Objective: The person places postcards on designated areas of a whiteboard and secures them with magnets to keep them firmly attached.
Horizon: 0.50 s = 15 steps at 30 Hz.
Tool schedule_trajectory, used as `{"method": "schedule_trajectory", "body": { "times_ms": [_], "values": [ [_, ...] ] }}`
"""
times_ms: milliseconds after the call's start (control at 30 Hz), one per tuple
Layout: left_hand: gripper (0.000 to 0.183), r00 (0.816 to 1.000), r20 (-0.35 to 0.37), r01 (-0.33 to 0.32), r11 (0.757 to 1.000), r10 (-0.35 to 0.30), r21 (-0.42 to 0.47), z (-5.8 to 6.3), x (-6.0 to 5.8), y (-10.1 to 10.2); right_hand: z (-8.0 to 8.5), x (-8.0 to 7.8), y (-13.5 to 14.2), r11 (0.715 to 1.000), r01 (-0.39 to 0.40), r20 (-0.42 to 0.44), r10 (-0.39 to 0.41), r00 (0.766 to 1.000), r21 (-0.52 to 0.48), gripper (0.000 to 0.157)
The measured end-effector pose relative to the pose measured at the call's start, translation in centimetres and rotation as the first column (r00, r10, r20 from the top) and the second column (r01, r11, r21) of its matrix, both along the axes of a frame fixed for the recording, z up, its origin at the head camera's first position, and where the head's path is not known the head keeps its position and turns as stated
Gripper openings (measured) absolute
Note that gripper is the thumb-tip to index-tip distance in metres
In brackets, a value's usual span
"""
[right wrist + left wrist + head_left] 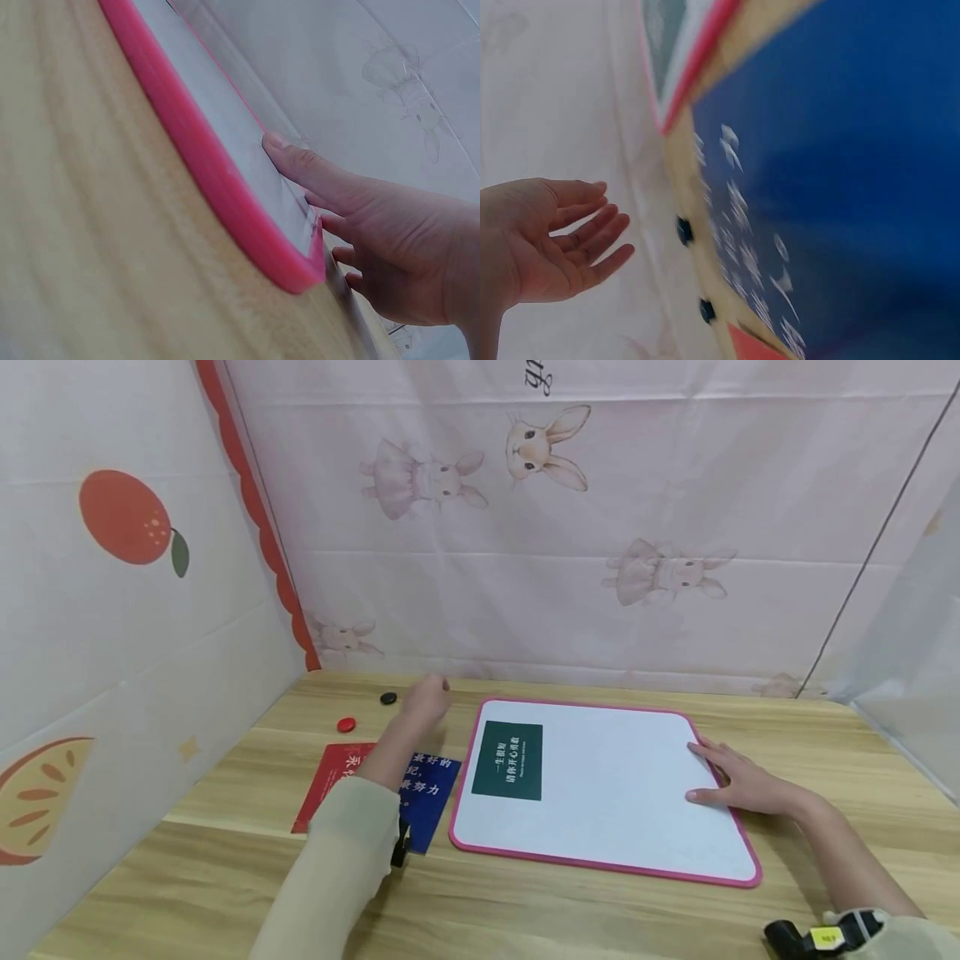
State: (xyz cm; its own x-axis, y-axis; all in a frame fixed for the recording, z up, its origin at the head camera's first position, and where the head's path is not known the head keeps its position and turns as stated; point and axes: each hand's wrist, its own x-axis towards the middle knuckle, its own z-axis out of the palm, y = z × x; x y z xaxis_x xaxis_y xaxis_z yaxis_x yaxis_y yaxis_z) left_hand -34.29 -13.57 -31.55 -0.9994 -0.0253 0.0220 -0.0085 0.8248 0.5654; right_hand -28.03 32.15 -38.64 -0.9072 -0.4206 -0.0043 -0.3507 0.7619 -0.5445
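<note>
A whiteboard [615, 785] with a pink frame lies flat on the table. On its left part is a dark green card [507, 760] printed with white characters. My right hand [750, 781] rests on the board's right edge, fingers spread, its thumb [289, 154] on the white face. Past the board's upper left corner, my left hand [426, 700] hovers with nothing in it; its loosely bent fingers show in the left wrist view. Nearest to it is a small black disc [387, 698]. A blue card [433, 797] and a red card [330, 781] lie beneath the left forearm, partly hidden.
A small red disc [346, 725] sits on the wooden table [187, 868] above the red card. Cloth walls with rabbit and fruit prints stand behind and at the left. Each wrist carries a black camera mount [825, 935].
</note>
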Motion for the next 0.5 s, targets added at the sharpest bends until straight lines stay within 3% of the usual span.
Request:
{"method": "schedule_trajectory", "body": {
  "times_ms": [100,200,333,467,500],
  "values": [
    [0.029,1.0,-0.016,0.011,0.993,-0.013,-0.118,-0.5,-0.8,-1.1,0.0,0.0,0.1,1.0,0.005,-0.003,-0.005,1.0,0.005,0.086],
    [0.029,0.999,-0.031,0.01,0.968,-0.018,-0.25,-1.0,-1.6,-2.0,0.0,0.0,0.1,1.0,0.005,-0.003,-0.005,1.0,0.003,0.086],
    [0.03,0.998,-0.051,0.017,0.946,-0.035,-0.323,-2.2,-3.3,-3.4,0.0,0.0,0.1,1.0,0.008,-0.008,-0.008,1.0,0.002,0.086],
    [0.039,0.995,-0.042,0.065,0.917,-0.089,-0.394,-2.6,-3.8,-4.2,0.0,0.0,0.1,1.0,0.002,-0.016,-0.002,1.0,0.002,0.085],
    [0.04,0.995,-0.02,0.077,0.907,-0.094,-0.413,-2.1,-3.2,-4.0,-0.1,-0.1,0.1,1.0,0.001,-0.016,-0.001,1.0,0.003,0.085]
  ]
}}
